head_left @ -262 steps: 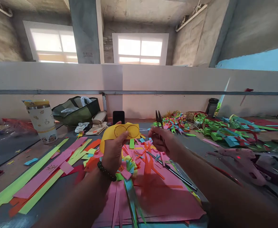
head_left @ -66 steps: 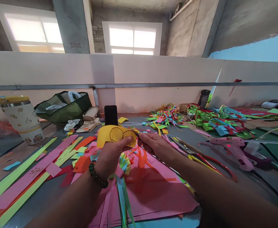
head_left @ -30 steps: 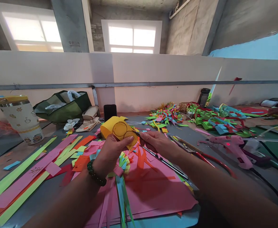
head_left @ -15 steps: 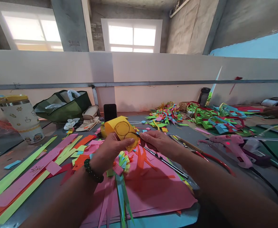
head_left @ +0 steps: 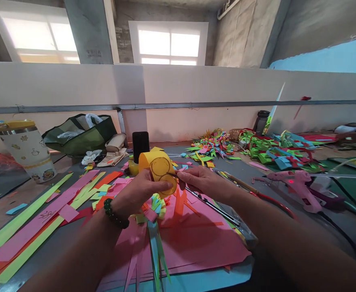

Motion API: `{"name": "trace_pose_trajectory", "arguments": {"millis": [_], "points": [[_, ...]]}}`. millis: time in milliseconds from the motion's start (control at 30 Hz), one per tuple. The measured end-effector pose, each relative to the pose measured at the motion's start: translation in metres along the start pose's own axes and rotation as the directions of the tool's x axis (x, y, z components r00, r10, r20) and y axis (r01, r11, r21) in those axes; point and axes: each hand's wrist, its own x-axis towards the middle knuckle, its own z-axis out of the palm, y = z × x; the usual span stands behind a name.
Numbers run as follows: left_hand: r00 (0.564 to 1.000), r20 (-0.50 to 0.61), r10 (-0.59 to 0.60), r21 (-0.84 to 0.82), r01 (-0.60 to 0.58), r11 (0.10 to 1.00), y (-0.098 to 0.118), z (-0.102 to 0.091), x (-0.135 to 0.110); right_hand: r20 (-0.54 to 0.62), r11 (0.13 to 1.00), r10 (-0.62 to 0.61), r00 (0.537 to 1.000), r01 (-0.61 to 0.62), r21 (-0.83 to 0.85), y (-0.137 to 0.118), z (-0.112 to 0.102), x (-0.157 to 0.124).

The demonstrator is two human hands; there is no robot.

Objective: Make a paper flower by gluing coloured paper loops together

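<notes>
A strip of yellow paper (head_left: 159, 164) with circles drawn on it curls over at its top. My left hand (head_left: 146, 188) pinches it from the left, thumb across its front. The strip's lower edge is rounded along one circle. From the right, my right hand (head_left: 198, 178) is closed on what look like scissors (head_left: 172, 175); only a thin dark tip shows against the paper, and the handles are hidden in my fingers. Below the hands lie pink paper sheets (head_left: 202, 247) with small colored scraps (head_left: 157, 207) and narrow blue strips (head_left: 155, 247) on top.
Long paper strips (head_left: 44, 215) lie left, near a patterned tumbler (head_left: 28, 152) and a green bag (head_left: 80, 136). A phone (head_left: 140, 146) stands behind my hands. Right are a pink glue gun (head_left: 296, 184), red-handled pliers (head_left: 275, 202) and heaped paper pieces (head_left: 214, 146). Another person's hand (head_left: 354, 136) shows far right.
The yellow strip has turned a little more upright and shifted slightly right in my left hand. The dark tip in my right hand now reaches further across the strip, between the circles.
</notes>
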Motion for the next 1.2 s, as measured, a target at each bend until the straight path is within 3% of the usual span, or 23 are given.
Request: {"name": "trace_pose_trajectory", "arguments": {"millis": [300, 400, 500, 633, 933, 1200], "points": [[0.995, 0.019, -0.096, 0.068, 0.094, 0.993, 0.005, -0.005, -0.001, 0.035, 1.000, -0.002, 0.999, 0.003, -0.024, -0.006, 0.000, -0.002], [0.997, 0.042, -0.068, 0.031, 0.067, 0.997, 0.005, -0.005, 0.000, 0.008, 0.999, 0.014, 1.000, -0.014, -0.035, -0.005, -0.001, -0.003], [1.000, 0.001, -0.026, -0.004, 0.026, 1.000, 0.002, -0.006, 0.001, -0.034, 0.999, 0.021, 0.999, -0.023, -0.037, -0.005, -0.003, -0.003], [0.997, -0.027, -0.079, 0.026, 0.080, 0.996, 0.003, -0.005, 0.001, -0.022, 0.997, 0.012, 1.000, -0.013, -0.073, -0.005, -0.002, -0.003], [0.987, 0.051, -0.151, 0.057, 0.148, 0.987, 0.005, -0.010, -0.001, 0.043, 0.997, -0.023, 0.999, 0.026, -0.073, -0.006, -0.001, -0.005], [0.984, 0.155, -0.093, 0.085, 0.080, 0.993, 0.003, -0.012, 0.000, 0.018, 0.998, -0.036, 0.999, 0.037, -0.048, -0.010, 0.004, -0.004]]}}
